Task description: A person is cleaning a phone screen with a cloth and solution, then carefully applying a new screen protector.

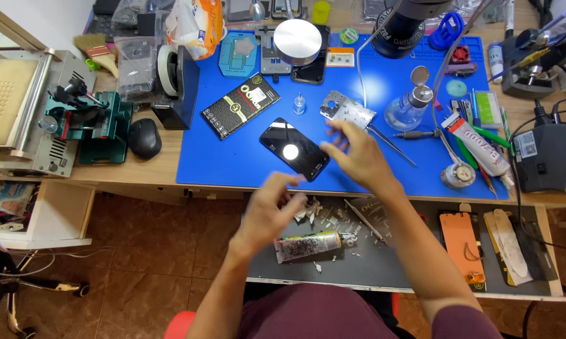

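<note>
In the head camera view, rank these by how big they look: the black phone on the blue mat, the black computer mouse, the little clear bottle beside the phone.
1. Black phone, largest.
2. Computer mouse, clearly smaller.
3. Little clear bottle, smallest by far.
All sit at similar distance on the desk, so the order looks safe.

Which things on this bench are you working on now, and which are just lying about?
In hand: black phone; right hand and left hand blurred beside it.

Lying about: black flat box, metal phone frame, glue tube, computer mouse, tweezers.

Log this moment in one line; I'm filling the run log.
left hand: empty, blurred | right hand: open, beside phone | surface: blue mat
</note>
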